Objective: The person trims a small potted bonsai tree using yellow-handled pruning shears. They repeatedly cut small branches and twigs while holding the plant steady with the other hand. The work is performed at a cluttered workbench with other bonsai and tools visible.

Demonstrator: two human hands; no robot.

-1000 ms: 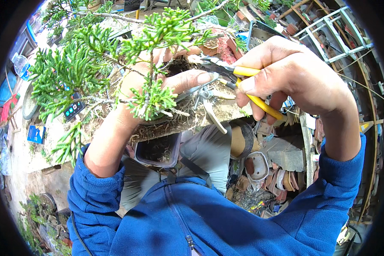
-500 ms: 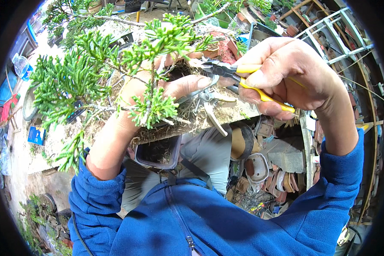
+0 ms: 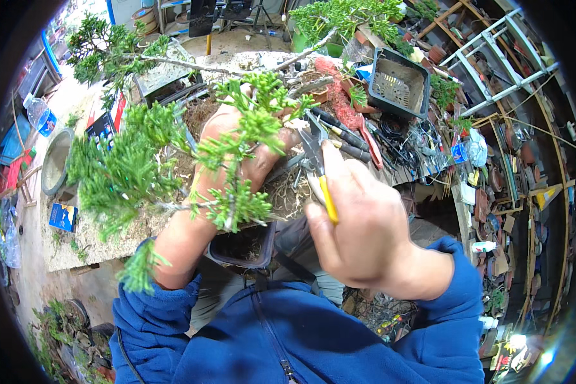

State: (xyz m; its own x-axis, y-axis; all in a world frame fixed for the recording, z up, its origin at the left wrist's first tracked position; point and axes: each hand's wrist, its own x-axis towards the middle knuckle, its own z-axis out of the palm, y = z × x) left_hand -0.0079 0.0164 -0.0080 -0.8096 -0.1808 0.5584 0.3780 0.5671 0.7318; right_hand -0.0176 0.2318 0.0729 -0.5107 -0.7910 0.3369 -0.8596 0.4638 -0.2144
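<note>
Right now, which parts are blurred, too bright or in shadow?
Head view: the green foliage at left is smeared, and the right hand looks slightly soft; head view: bright light washes out the upper left and flares at lower right; head view: shadow patches lie on the blue jacket.

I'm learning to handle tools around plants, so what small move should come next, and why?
Probably ease the yellow-handled tool slightly away from the left hand before squeezing: the right hand holds it with its metal end close to that hand, which green foliage partly hides.
</note>
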